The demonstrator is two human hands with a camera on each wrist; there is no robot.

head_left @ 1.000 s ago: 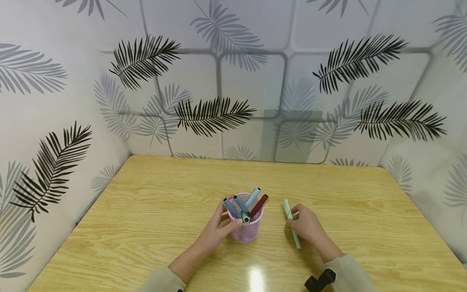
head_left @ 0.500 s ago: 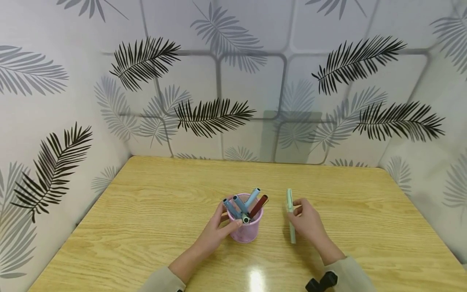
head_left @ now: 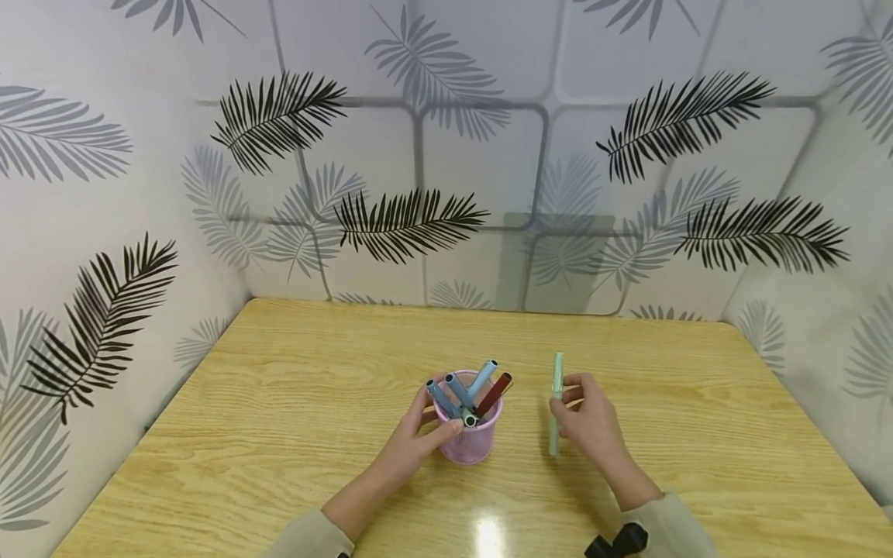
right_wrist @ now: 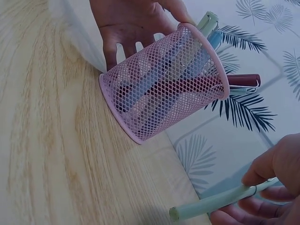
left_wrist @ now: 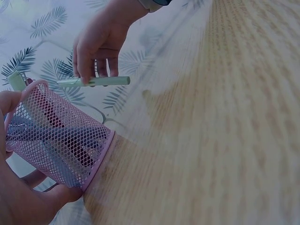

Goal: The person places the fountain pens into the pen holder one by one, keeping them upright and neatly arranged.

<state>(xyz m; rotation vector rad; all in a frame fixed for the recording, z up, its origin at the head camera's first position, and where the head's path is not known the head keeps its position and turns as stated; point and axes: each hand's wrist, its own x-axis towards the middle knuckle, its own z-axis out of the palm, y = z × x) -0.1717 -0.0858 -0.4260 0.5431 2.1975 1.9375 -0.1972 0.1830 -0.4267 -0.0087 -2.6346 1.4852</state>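
Note:
A pink mesh pen cup stands mid-table and holds several pens, blue, dark red and pale green. My left hand grips the cup from its left side, thumb at the rim. My right hand pinches a pale green pen just right of the cup and holds it off the table, almost upright in the head view.
The wooden table is boxed in by leaf-patterned walls at the back and both sides. A black wrist strap shows at my right sleeve.
My right hand lifted the green pen off the table and swung it from a slant to nearly upright. The left hand and cup stayed put.

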